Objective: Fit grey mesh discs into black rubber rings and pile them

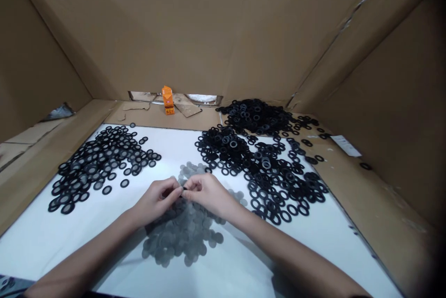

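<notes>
While the left hand (155, 199) and the right hand (209, 193) meet above the flat white board (226, 275), their thumbs and forefingers pinch one small dark piece (184, 188) between them. Only its edge is visible, so I cannot tell its full shape. Under the hands, a loose heap of thin grey round discs (188, 230) spreads over the board, partly covered by the hands. On the left side lies a pile of black rings with grey centres (108, 152). On the right side is a larger pile of open, flat black rings (289, 182), which reaches beyond the board onto the brown cardboard floor (369, 191). Near the tall brown cardboard back wall (174, 29), a small orange carton (167, 100) stands.
</notes>
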Demonstrator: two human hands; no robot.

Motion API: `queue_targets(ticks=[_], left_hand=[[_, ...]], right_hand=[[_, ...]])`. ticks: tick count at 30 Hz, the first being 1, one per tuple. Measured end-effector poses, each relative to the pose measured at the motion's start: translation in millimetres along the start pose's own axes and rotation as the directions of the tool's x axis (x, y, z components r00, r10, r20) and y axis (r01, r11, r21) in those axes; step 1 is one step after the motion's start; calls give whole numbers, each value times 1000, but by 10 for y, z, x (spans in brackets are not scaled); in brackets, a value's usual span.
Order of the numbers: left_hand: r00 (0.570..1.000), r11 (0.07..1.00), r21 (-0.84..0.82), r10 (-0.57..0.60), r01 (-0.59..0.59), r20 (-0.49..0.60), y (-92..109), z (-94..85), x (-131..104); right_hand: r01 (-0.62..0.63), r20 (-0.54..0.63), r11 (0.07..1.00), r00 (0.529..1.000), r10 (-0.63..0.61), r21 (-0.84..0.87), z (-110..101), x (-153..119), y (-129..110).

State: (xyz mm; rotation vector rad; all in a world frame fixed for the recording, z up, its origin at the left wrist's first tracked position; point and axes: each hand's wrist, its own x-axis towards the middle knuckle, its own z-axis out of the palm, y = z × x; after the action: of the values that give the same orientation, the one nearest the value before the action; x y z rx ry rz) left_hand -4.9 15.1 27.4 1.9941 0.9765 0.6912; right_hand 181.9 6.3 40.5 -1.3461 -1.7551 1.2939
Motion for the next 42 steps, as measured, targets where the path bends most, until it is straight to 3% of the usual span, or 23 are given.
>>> queue_targets(ticks=[3, 6, 9, 12, 17, 25, 33, 38, 42], left_hand=[[1000, 999, -33, 7, -6, 22, 16, -28, 4], [995, 987, -159, -3, -14, -102, 15, 32, -25], [963, 942, -334, -69, -23, -261, 1, 155, -65], [955, 893, -449, -145, 15, -258, -8, 229, -81], [987, 819, -565, -155, 103, -44, -14, 143, -49], [962, 942, -333, -130, 45, -240, -38, 155, -60], [936, 979, -199, -108, 42, -334, -30, 113, -71], [960, 971, -223, -144, 91, -238, -48, 90, -21], [968, 958, -262, -168, 115, -186, -33, 114, 11]], right_hand=[[13, -9, 1000, 1000, -14, -21, -6, -5, -16], [-18, -28, 977, 999, 24, 212, 71, -18, -91], [-74, -22, 819, 994, 106, 569, 195, -40, -149], [-81, -34, 726, 989, 143, 682, 275, -55, -152], [8, -54, 827, 998, 27, 562, 241, -22, -104], [17, -173, 880, 982, 74, 475, 212, 8, -66], [-14, -151, 887, 984, 94, 461, 208, -2, -110], [-33, -46, 870, 997, 64, 492, 202, 5, -30], [2, -69, 958, 997, 19, 288, 155, 12, -10]])
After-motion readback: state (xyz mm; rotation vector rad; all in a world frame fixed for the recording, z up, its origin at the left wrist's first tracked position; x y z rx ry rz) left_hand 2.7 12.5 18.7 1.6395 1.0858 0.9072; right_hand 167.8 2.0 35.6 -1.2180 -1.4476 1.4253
